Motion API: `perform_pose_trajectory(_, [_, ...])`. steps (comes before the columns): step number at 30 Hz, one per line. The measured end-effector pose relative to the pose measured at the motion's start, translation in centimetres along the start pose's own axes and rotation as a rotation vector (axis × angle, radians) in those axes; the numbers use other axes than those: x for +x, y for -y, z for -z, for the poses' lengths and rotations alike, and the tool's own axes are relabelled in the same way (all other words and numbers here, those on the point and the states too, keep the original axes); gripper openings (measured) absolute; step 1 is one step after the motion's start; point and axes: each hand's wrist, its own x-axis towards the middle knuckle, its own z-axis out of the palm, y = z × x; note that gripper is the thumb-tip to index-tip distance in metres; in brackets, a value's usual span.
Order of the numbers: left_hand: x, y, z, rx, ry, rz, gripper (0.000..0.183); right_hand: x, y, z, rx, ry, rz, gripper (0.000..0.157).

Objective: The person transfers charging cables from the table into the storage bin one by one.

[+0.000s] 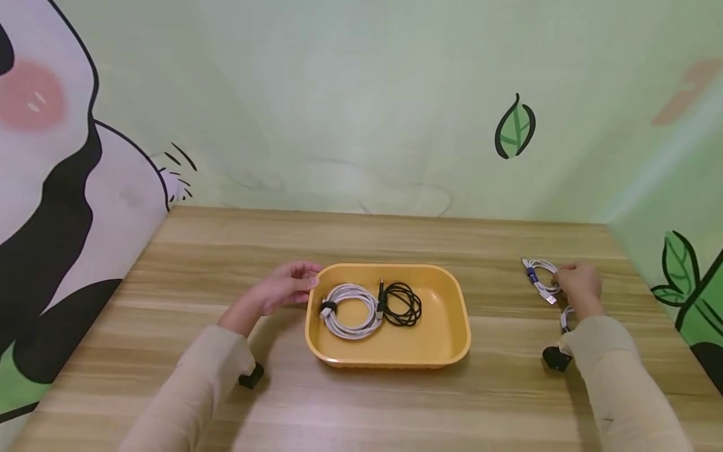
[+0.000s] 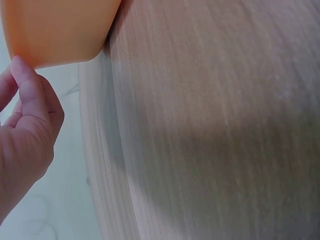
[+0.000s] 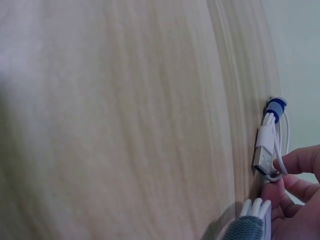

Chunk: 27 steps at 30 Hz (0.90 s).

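At the far left corner of a yellow plastic tray (image 1: 390, 363), my left hand (image 1: 288, 287) holds the rim between thumb and curled fingers. Inside the tray lie a thick coiled white cable (image 1: 351, 336) with a black tie and, touching it, a thin coiled black cable (image 1: 417, 312). Over on the right, my right hand (image 1: 578, 285) pinches the edge of a coiled white USB cable (image 1: 541, 276) bound with a blue tie. Its metal plug shows in the right wrist view. Another white cable (image 3: 256, 207) with a grey-green tie lies under the right hand, partly hidden in the head view.
The wooden table (image 1: 361, 414) meets a painted green wall (image 1: 339, 113) at the back and a side wall on the right. A black wrist device (image 1: 556, 358) hangs below the right sleeve, and another black device (image 1: 251, 375) below the left.
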Motion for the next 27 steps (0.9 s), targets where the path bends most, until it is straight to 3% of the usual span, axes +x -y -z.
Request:
perform_pose_trajectory(13, [0.1, -0.6, 0.3, -0.003, -0.009, 0.001, 0.041, 0.5, 0.9, 0.7, 0.206, 0.047, -0.056, 0.041])
perform_pose_trajectory(22, [0.1, -0.8, 0.2, -0.004, 0.004, -0.003, 0.041, 0.7, 0.5, 1.1, 0.38, 0.109, -0.091, 0.021])
perform_pose_trajectory(27, [0.0, -0.5, 0.1, -0.003, 0.007, 0.003, 0.041, 0.3, 0.1, 1.1, 0.451, 0.141, -0.123, 0.02])
